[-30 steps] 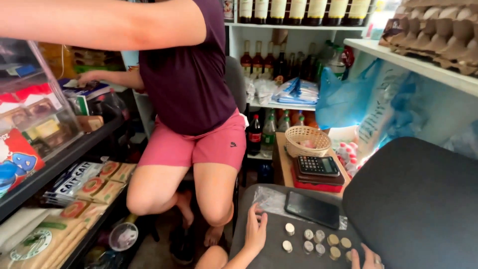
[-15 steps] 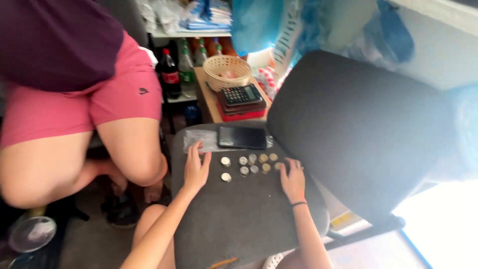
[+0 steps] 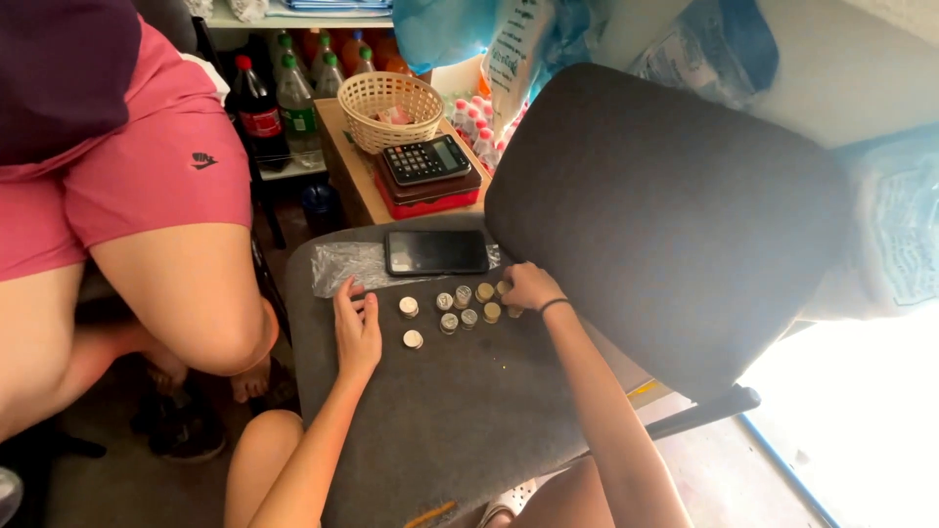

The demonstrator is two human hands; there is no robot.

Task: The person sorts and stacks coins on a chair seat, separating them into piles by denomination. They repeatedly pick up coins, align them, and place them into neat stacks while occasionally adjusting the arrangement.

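Several small stacks of coins (image 3: 460, 309) stand in rows on the grey seat of an office chair (image 3: 440, 411). My left hand (image 3: 356, 328) lies flat on the seat, fingers together, just left of two separate coin stacks (image 3: 409, 307). My right hand (image 3: 528, 286) rests at the right end of the rows, fingers curled over the last stacks; whether it grips one I cannot tell. A black phone (image 3: 436, 252) lies face up behind the coins, beside a clear plastic bag (image 3: 347, 266).
Another person in pink shorts (image 3: 147, 176) crouches close on the left. The chair's dark backrest (image 3: 675, 215) rises on the right. Behind stand a calculator (image 3: 426, 159) on a red box, a wicker basket (image 3: 389, 103) and soda bottles (image 3: 274, 103).
The view has swung down from the shelves onto the chair seat. My right hand slid up to the right end of the coin rows; my left hand stayed by the left stacks.
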